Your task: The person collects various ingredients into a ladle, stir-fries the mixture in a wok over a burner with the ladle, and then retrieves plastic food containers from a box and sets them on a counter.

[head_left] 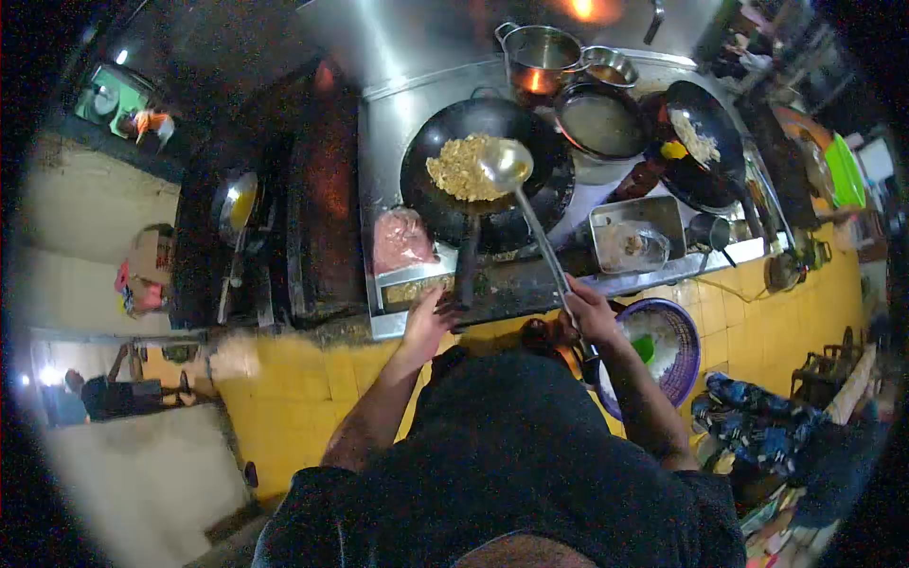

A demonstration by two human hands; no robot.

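A large black wok point(423, 182) sits on the stove, with crumbly brown food point(460, 168) in it. My right hand point(591, 312) is wrapped round the handle of a metal ladle point(507, 165), whose bowl rests over the right side of the food. Beside the lower end of the wok's dark handle point(467, 270) is my left hand point(430, 324), fingers apart and pointing up, holding nothing that shows. A clear bag of pink contents point(401, 242) lies just left of the wok.
A metal pot point(542, 59), a dark pan point(599, 121) and a second wok point(705, 142) stand behind and right. A metal tray point(638, 235) lies near the front edge. Below it is a purple basket point(688, 355). Other people point(133, 388) are at the left and right.
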